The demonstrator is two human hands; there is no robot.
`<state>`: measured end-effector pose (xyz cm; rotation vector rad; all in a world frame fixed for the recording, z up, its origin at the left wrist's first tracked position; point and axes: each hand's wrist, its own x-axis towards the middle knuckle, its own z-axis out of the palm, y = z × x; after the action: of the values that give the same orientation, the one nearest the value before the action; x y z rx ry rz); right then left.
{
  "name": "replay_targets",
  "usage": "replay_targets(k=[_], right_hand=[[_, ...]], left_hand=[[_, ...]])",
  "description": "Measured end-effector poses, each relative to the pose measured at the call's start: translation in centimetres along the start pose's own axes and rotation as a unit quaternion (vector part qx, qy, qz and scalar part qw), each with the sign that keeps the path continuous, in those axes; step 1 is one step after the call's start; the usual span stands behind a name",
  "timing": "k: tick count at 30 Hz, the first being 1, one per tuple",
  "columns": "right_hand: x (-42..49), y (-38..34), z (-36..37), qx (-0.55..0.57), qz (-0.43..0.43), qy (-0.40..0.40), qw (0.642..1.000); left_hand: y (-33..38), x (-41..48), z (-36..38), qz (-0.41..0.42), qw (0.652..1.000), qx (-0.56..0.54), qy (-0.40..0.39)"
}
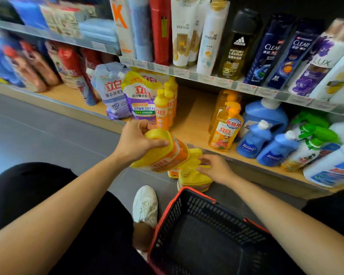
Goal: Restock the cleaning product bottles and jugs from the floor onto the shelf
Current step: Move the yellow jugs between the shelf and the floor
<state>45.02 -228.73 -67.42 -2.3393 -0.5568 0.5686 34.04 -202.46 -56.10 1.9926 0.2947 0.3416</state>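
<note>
Left grip: the left hand [135,141] is closed round one yellow end of a dish-liquid jug [167,155]; thumb on the near side, fingers over the top; the jug hangs clear of the floor [48,132], just in front of the shelf edge
Right grip: the right hand [216,167] reaches onto the handle of a second jug [193,176], which stands on the floor; thumb and fingers bracket the handle, but I cannot tell whether they have closed on it
Key relation: the bare stretch of the bottom shelf [189,124] lies up and ahead of the held jug, between the slim yellow bottles [164,108] and the orange pump bottles [225,130]; the left hand is the nearer one to it
Long axis: the held jug is tipped well over, its length running from the left hand down toward the right; by my judgement it must be righted before it is set down
Second jug: upright, beside the shelf base and touching the rim of the shopping basket [187,190]; part of another orange label shows under the held jug
Materials: the jugs are smooth rigid plastic, blocky, with glossy orange wrap labels and moulded yellow handles; probably firm but slick to hold
Shelf: flat pale wood board
Basket: red-rimmed black plastic mesh
</note>
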Motion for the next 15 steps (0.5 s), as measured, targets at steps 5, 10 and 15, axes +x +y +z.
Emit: replay_targets(k=[5,10,15], right_hand=[[2.1,2.0,1.9,-0.234,-0.010,-0.069,0.970],[2.9,3.9,2.6,-0.224,-0.022,-0.034,0.974],[3.1,4.8,3.1,-0.151,-0.004,-0.007,0.988]], left_hand=[[-3.4,1.1,-0.6,-0.069,0.991,0.113,-0.033],[-7.4,2.3,1.5,-0.155,0.973,0.154,-0.075],[-10.9,3.5,4.8,-0.223,0.952,0.149,-0.150]])
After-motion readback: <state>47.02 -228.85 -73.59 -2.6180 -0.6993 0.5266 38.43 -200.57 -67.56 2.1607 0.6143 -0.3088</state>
